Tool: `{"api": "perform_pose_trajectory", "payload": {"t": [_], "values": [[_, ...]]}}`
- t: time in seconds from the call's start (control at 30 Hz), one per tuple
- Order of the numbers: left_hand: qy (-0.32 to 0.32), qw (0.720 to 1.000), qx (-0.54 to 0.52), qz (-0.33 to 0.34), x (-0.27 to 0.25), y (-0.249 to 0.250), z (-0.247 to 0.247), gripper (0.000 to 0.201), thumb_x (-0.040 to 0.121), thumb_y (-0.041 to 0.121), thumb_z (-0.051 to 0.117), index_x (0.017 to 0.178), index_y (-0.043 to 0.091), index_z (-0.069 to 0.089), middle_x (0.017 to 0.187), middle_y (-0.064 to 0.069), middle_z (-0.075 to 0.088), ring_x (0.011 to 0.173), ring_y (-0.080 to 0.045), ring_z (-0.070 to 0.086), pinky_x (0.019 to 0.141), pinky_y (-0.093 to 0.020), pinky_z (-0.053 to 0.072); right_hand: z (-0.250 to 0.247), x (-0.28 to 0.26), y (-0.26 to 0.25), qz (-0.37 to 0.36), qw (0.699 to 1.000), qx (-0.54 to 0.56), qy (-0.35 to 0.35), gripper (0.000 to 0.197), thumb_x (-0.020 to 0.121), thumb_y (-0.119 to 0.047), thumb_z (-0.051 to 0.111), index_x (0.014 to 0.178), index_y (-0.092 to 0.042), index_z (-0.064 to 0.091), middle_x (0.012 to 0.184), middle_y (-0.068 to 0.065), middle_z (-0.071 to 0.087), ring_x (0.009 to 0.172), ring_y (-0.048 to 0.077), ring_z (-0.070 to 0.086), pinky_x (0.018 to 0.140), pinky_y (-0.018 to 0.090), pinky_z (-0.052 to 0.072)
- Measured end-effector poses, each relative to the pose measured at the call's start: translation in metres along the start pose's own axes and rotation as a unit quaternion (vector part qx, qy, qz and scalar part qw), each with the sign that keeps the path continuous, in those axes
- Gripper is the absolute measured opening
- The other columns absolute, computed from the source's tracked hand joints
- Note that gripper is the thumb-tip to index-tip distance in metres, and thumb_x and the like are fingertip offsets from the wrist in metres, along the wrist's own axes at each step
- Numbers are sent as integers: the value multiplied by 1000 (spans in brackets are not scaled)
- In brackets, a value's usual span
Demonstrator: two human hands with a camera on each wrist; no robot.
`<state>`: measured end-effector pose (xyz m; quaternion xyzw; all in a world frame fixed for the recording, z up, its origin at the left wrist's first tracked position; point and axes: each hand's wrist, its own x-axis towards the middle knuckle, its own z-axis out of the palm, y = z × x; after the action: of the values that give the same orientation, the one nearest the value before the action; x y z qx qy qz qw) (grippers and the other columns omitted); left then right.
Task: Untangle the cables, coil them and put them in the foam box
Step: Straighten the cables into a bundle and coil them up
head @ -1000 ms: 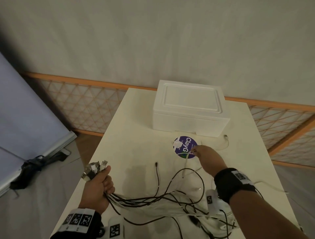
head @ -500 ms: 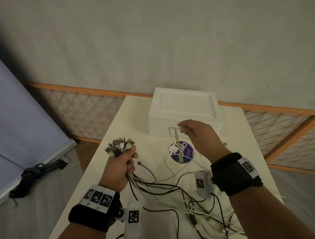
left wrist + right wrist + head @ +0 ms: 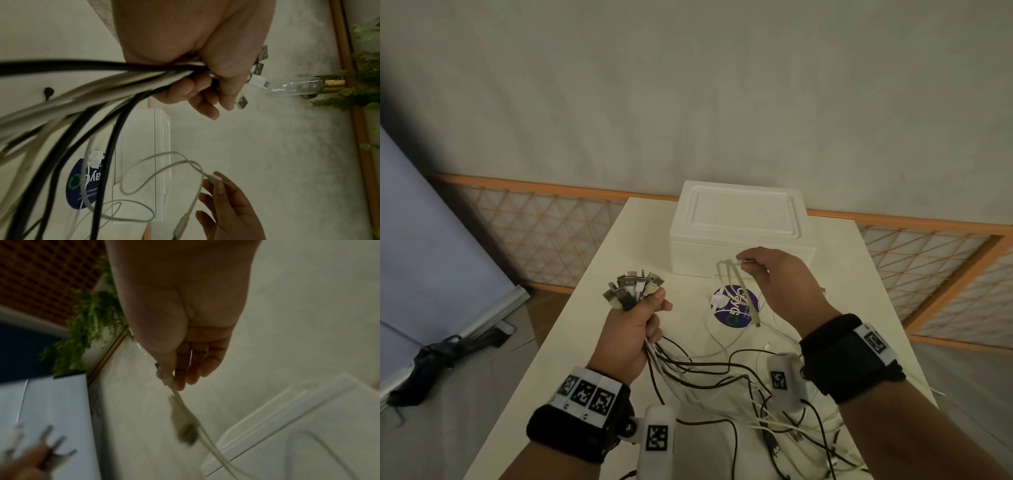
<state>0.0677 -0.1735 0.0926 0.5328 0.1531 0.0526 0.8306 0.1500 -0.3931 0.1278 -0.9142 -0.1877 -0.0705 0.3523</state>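
My left hand [image 3: 635,318] grips a bundle of cable ends [image 3: 633,286], several USB plugs fanning out above the fist [image 3: 258,68]. Black and white cables [image 3: 709,373] trail from it down to a tangle on the table. My right hand [image 3: 767,274] is raised in front of the white foam box [image 3: 739,222] and pinches the plug of a white cable [image 3: 739,263] between thumb and forefinger [image 3: 168,378]. That cable hangs in a loop [image 3: 732,284] below the hand. The foam box stands at the table's far end with its lid on.
A round purple sticker [image 3: 736,306] lies on the cream table [image 3: 585,325] before the box. A lattice railing [image 3: 534,233] runs behind the table, and a grey board [image 3: 431,240] leans at the left. The table's left edge drops to the floor.
My right hand lifted a white cable's plug off the table near the sticker up to box height. My left hand rose and moved forward with the bundle of plugs.
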Motion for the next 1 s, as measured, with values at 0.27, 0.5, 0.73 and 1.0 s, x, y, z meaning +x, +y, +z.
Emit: {"api": "perform_pose_trajectory", "payload": {"t": [0.27,0.5,0.73,1.0], "values": [[10,1000,10,-5,8,-1,20,11,91,11,60,82,14,62,69,-1,66,40,-7,34,40,-19,31,17,-2,-3,35,995,-24,-91,21,96,-18,50,107,-15,68,101,0,70,92,13,61,81,20,43],[-14,998,47,38,14,-4,30,22,84,3,67,72,16,54,56,5,45,50,-10,40,51,-23,37,35,-3,-16,3,985,-21,-172,21,93,-19,57,108,-15,70,105,3,69,98,15,61,85,20,41],[-127,986,70,81,15,-6,36,33,75,5,71,106,-6,66,108,-21,69,107,-32,64,97,-38,49,40,-5,-25,-57,978,164,-117,15,90,-18,62,99,-14,73,80,-22,64,77,-13,58,72,6,41],[-86,984,148,47,18,-18,29,17,66,6,74,75,21,75,74,0,69,75,-16,63,75,-33,50,34,-6,-33,-33,949,313,2,17,90,-10,62,100,-24,61,83,-3,68,78,7,63,73,22,52]]}}
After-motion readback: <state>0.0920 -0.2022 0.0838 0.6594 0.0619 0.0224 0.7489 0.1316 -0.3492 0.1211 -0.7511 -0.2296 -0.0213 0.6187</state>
